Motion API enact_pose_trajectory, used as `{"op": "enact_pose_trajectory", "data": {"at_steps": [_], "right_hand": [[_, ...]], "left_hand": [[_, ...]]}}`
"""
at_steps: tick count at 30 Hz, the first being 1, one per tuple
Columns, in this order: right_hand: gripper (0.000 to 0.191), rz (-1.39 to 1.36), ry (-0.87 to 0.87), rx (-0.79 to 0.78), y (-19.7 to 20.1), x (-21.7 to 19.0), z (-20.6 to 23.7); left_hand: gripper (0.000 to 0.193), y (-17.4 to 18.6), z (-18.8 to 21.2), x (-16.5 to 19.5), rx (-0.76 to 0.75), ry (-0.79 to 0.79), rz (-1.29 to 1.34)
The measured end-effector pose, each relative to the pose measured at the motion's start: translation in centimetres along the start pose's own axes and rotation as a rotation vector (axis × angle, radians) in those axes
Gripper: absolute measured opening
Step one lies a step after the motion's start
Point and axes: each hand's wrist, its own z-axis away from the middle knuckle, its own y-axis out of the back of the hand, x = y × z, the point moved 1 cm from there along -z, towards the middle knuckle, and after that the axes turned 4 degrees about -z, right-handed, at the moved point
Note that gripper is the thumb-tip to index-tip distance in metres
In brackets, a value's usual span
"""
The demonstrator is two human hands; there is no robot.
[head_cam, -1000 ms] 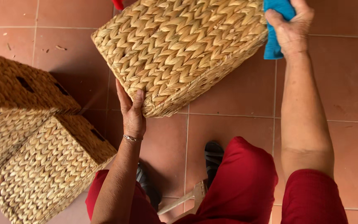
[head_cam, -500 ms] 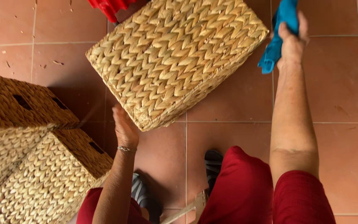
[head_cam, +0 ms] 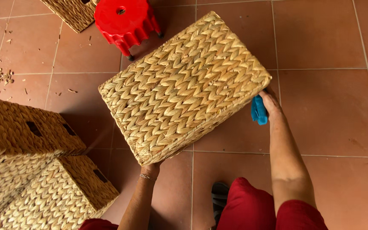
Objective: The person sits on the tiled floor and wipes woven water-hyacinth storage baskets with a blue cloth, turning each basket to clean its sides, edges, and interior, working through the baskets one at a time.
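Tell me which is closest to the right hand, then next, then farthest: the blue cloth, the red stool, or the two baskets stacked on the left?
From the right hand:
1. Blue cloth, held in that hand.
2. Red stool, top, left of centre.
3. Stacked baskets, far left, bottom corner.

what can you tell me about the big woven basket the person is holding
The woven basket is a large rectangular box of pale straw-coloured plaited fibre in a chevron weave. It is held off the tiled floor, turned so one broad flat face points at the camera, set at a slant. The left hand supports its near lower corner from beneath, mostly hidden. The right hand, gripping a blue cloth, presses against its right edge. No handle hole or opening shows on this face.
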Motion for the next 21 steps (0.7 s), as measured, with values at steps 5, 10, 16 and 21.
{"op": "enact_pose_trajectory", "data": {"at_steps": [5,10,16,21], "right_hand": [[0.037,-0.135,-0.150,0.008,2.9,4.0,7.1],[0.047,-0.196,-0.227,-0.023,8.1,7.9,15.8],[0.043,0.189,-0.140,0.280,11.8,4.4,18.5],[0.048,0.359,0.501,0.365,11.1,-6.6,20.6]], "left_hand": [[0.074,3.3,4.5,-3.4,0.090,0.000,0.064],[0.074,4.6,12.6,-8.3,0.073,0.106,0.141],[0.073,2.6,17.8,-7.4,-0.042,0.121,0.165],[0.072,0.6,18.8,0.8,-0.065,-0.172,0.237]]}}
